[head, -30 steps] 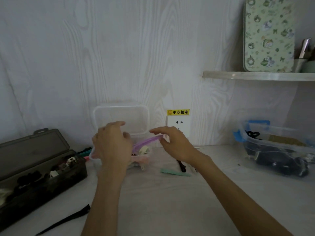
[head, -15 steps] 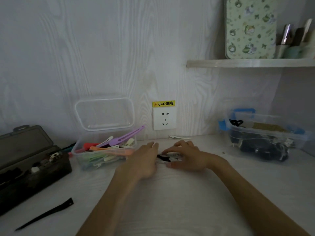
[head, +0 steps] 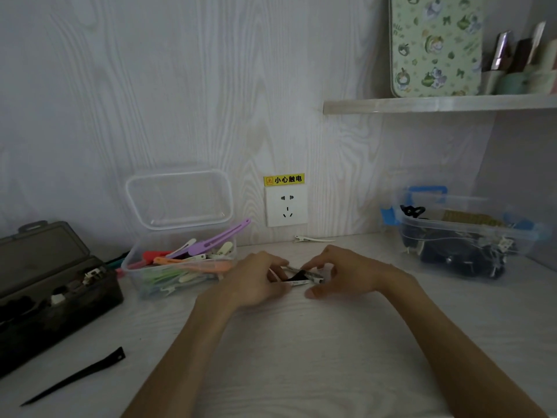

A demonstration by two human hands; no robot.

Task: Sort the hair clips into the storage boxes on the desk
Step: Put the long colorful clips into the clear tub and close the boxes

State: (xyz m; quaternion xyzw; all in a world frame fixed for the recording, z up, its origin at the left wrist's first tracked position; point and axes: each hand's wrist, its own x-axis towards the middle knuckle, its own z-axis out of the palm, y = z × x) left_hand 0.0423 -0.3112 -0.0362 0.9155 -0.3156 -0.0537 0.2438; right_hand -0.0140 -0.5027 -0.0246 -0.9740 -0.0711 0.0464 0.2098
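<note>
Both hands have come down from the clear box to the middle of the desk [head: 301, 357], and they have settled there: half a second ago they were already closing on the loose clips, and now they sit a little tighter around them. The left hand [head: 256, 280] and right hand [head: 349, 274] face each other, fingers curled inward, with a small pile of clips [head: 300, 277] between them, some silver and at least one black. Fingertips of both hands touch the pile, but whether either hand actually pinches a clip or only gathers them I cannot tell.

A second ago the hands were up at the clear box [head: 180, 260], far left of centre, handling the purple clip [head: 220, 236]; that clip now rests across the box's rim on top of the coloured clips, so the step looks done. I judge the current step to be collecting the plain clips for another box.

Smaller differences: the teal clip seen on the desk a second ago is no longer visible there. Unsorted clips remain: a long black clip [head: 78, 377] lies near left, and a silver clip [head: 313, 239] lies far, just under the wall socket [head: 286, 206]. The dark case [head: 54, 285] at left and the blue-latched box [head: 464, 239] at right stand open.
</note>
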